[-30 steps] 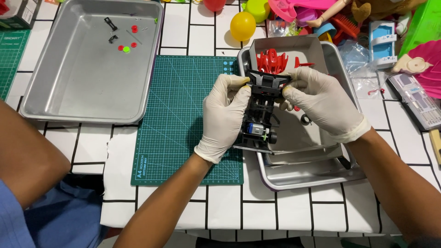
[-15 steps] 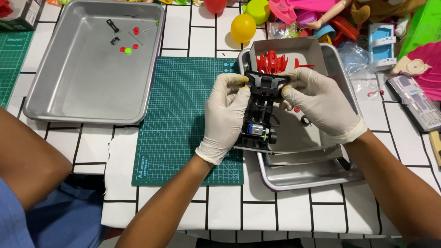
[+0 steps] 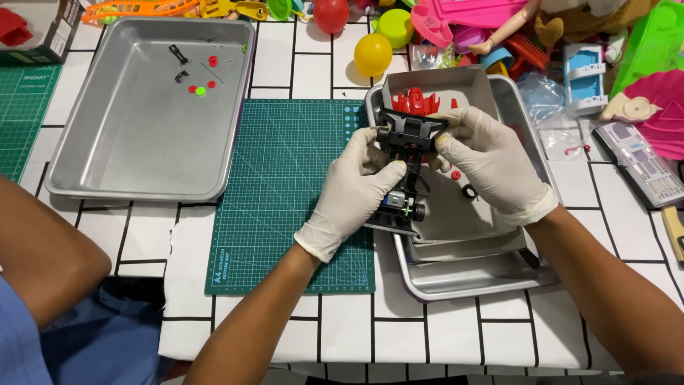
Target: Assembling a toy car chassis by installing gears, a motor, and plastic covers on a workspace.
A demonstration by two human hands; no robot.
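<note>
Both my hands wear white gloves and hold a small black toy-car chassis [image 3: 408,167] upright over the left edge of a stack of small metal trays [image 3: 476,276]. My left hand [image 3: 351,191] grips its left side and lower frame. My right hand [image 3: 494,162] pinches the top right end of the chassis. A red ribbed plastic part [image 3: 418,102] lies in the tray just behind the chassis. Small loose pieces, a red one [image 3: 456,175] and a black ring [image 3: 469,191], lie in the tray under my right hand.
A green cutting mat [image 3: 285,192] lies left of the trays. A large metal tray [image 3: 153,107] at the far left holds a few small black, red and green parts. A yellow ball [image 3: 373,54] and colourful toys crowd the far and right table edge. Another person's arm [image 3: 43,257] rests at the left.
My hands and the chassis have barely moved; the grip looks the same.
</note>
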